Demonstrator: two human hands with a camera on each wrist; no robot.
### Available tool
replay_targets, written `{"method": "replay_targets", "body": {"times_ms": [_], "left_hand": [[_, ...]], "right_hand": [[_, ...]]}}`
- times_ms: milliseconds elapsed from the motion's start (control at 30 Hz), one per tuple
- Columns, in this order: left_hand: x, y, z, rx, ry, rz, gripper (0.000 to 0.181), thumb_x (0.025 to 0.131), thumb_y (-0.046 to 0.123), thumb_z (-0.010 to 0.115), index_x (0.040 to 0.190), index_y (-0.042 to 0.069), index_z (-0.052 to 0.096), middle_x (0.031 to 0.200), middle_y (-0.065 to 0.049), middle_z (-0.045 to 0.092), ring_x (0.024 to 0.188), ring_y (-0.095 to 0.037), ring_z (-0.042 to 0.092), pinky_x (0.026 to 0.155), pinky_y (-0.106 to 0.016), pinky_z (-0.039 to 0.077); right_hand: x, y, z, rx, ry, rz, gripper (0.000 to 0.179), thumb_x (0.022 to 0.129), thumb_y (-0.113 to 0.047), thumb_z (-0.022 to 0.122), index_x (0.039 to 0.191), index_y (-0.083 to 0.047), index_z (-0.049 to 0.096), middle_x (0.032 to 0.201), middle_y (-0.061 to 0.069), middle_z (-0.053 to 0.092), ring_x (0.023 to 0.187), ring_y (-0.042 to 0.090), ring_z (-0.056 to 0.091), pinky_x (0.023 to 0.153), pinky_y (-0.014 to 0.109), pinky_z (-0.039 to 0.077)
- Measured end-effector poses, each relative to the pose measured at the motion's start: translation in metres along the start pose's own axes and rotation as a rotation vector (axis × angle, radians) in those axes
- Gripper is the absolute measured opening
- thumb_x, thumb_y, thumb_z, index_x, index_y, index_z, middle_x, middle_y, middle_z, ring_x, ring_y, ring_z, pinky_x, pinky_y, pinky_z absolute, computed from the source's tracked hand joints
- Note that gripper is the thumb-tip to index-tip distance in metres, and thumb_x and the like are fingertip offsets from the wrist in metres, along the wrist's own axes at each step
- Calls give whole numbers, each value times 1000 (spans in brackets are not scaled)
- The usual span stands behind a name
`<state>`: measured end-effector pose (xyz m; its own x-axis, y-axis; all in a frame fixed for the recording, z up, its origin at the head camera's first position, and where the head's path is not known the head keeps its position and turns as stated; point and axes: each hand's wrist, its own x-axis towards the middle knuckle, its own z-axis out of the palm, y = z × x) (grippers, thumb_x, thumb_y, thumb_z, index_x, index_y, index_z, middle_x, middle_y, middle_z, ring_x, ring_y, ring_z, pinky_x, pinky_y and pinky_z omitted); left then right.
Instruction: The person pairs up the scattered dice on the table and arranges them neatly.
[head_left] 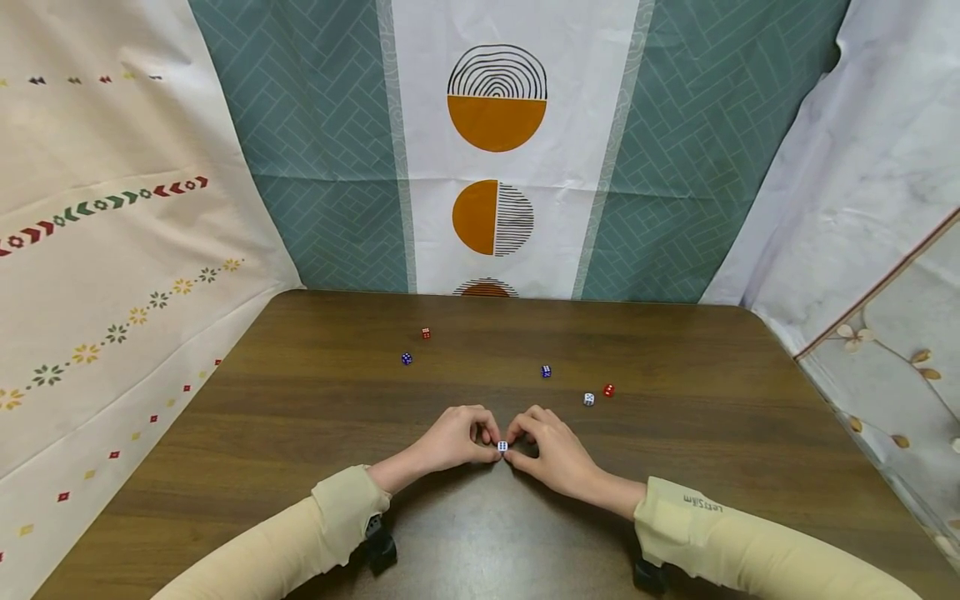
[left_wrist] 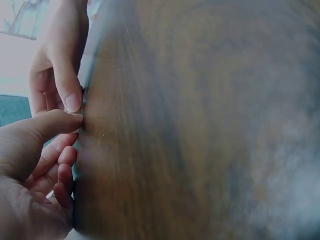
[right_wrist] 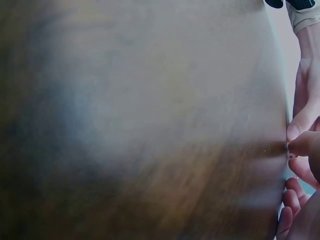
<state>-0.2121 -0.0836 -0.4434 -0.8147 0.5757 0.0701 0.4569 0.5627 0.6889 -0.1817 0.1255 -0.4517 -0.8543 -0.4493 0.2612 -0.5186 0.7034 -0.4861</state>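
Note:
A small white die (head_left: 502, 447) with dark pips sits between both hands, low over the front middle of the wooden table. From its left side, the thumb and index finger of my left hand (head_left: 459, 437) pinch it, the other fingers curled behind. My right hand (head_left: 557, 454) meets it from the right, thumb and index fingertips at its edges. The left wrist view has the left hand (left_wrist: 30, 150) with the right hand's thumb close against it, and the die is hidden there. In the right wrist view, a bit of the die (right_wrist: 291, 156) shows between the fingertips.
Farther back on the table (head_left: 300, 375) lie a red die (head_left: 426, 333) and a blue die (head_left: 407, 359) on the left. To the right are another blue die (head_left: 546, 372), a white die (head_left: 588, 400) and a red die (head_left: 609, 390). Patterned cloths (head_left: 322, 150) hang around the table.

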Motion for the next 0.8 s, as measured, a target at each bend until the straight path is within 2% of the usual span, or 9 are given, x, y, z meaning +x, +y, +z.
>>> {"method": "replay_targets", "body": {"times_ms": [167,333,433,600,800], "left_hand": [[-1,-1,0,-4,0,5,11,81,17,80,82,15,70,81,1,62,65,-4,48,61,-19,41],[0,-2,0,-19,3,16,11,80,17,81,82,16,70,81,1,62,65,-3,49,62,-19,42],[1,-2,0,-25,5,22,12,79,17,81,82,16,70,80,1,62,65,-2,50,62,-19,43],[1,-2,0,-27,-3,18,12,79,16,81,82,16,70,81,1,62,63,-3,48,61,-19,42],[1,-3,1,-27,-9,-1,12,79,16,81,82,18,70,81,4,61,63,-2,48,61,-19,42]], "right_hand": [[0,1,-4,23,-35,-5,14,86,-27,76,95,-23,66,97,-8,59,89,10,54,79,26,48],[0,7,-16,57,-55,-14,15,88,-23,74,100,-21,66,99,-7,61,90,13,56,81,28,49],[0,15,-26,44,-15,6,16,89,-22,73,103,-20,66,100,-8,62,94,13,57,85,32,49],[0,32,-44,3,110,49,20,88,-19,74,107,-17,67,102,-6,64,99,15,58,87,37,50],[1,58,-66,-72,199,94,21,89,-17,72,109,-12,68,104,0,65,97,18,54,81,37,48]]}}
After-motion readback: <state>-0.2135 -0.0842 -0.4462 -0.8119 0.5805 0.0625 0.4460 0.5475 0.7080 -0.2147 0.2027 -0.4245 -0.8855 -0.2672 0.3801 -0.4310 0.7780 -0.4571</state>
